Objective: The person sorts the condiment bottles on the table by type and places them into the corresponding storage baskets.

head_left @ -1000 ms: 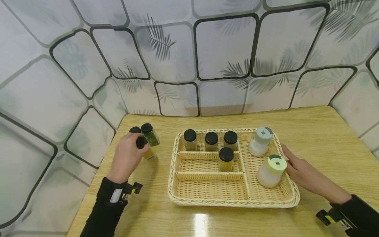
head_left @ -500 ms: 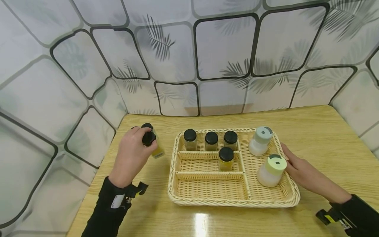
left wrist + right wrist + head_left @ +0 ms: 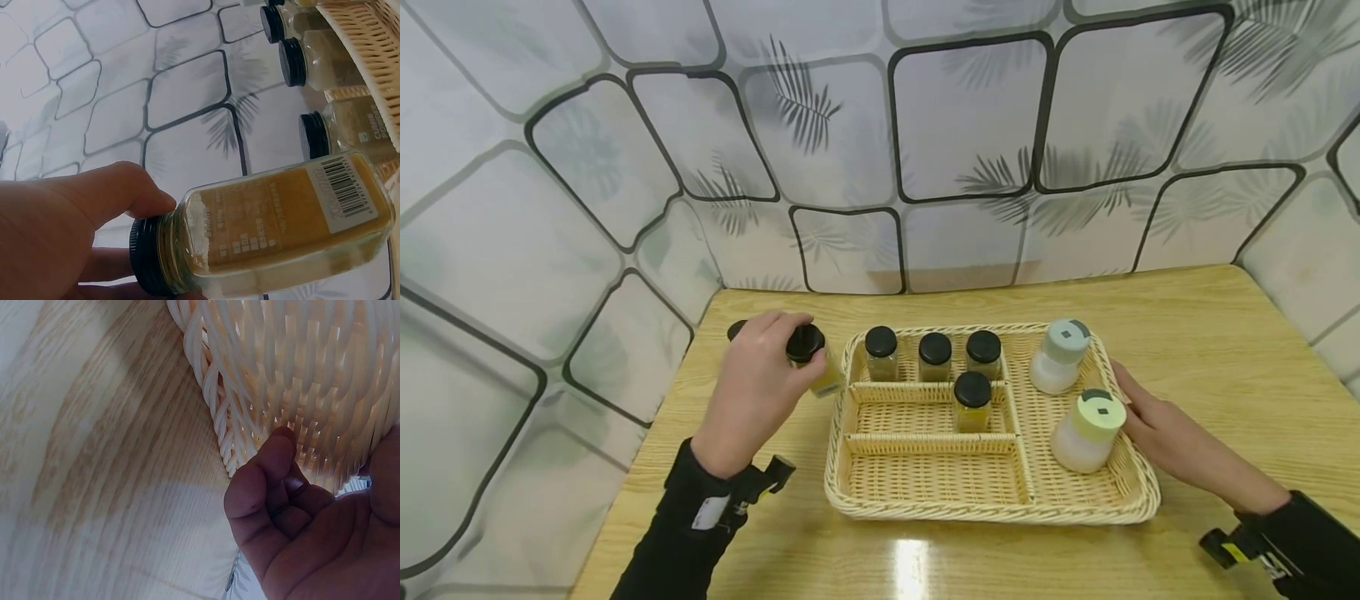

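My left hand (image 3: pixel 758 387) grips a glass spice jar (image 3: pixel 281 219) by its black lid, thumb and fingers round it. Yellow-brown powder fills the jar, which hangs tilted just outside the basket's left side. The wicker basket (image 3: pixel 925 515) has several compartments. Three black-lidded jars (image 3: pixel 935 358) stand in its back compartment, and a yellow-filled jar (image 3: pixel 973 404) stands in the middle one. At the basket's right side my right hand (image 3: pixel 1172 442) holds the wall with curled fingers; in the right wrist view a fingertip touches the weave (image 3: pixel 300 394).
Two bottles, one with a grey-blue cap (image 3: pixel 1066 343) and one with a yellow-green cap (image 3: pixel 1097 417), stand in the basket's right compartment. Behind my left hand a black lid (image 3: pixel 737 330) partly shows. A patterned curtain (image 3: pixel 970 125) borders the wooden table (image 3: pixel 1225 333).
My left hand has lifted the jar and carried it rightward, from beside the other jars at the left to the basket's left rim. The right hand and basket have stayed put.
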The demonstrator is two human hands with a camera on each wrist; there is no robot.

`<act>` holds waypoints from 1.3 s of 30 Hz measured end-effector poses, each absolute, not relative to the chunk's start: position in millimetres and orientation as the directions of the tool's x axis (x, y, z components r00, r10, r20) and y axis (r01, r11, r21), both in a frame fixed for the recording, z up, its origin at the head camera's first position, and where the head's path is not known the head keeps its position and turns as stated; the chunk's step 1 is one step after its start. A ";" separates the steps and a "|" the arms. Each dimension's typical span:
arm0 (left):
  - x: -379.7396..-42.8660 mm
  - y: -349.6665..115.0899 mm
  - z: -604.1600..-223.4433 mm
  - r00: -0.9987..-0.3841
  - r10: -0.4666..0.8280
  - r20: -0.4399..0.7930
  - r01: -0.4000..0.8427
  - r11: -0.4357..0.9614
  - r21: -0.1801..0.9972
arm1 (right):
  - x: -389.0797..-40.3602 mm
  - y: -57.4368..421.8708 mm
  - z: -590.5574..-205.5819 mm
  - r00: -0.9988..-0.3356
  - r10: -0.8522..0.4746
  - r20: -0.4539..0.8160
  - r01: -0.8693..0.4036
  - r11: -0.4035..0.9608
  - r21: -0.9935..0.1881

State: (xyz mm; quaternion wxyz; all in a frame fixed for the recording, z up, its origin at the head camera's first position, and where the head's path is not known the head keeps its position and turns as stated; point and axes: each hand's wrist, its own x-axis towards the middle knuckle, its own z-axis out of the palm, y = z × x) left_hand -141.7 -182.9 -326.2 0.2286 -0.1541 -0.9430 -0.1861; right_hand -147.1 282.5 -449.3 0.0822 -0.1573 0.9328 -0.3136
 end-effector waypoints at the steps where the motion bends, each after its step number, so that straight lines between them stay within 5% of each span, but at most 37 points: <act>1: -141.9 -181.1 -325.6 -0.848 0.210 0.487 0.379 0.881 0.282 | -147.1 282.6 -449.3 -0.937 -0.345 -0.056 -0.241 0.753 -0.613; 27: -142.6 -127.3 -341.0 -0.824 0.414 0.388 0.536 0.791 0.295 | -146.3 283.3 -449.6 -0.937 -0.346 -0.056 -0.238 0.746 -0.622; 39: -150.4 -113.4 -356.9 -0.848 0.472 0.241 0.526 0.805 0.275 | -145.9 282.9 -448.8 -0.938 -0.344 -0.050 -0.240 0.744 -0.623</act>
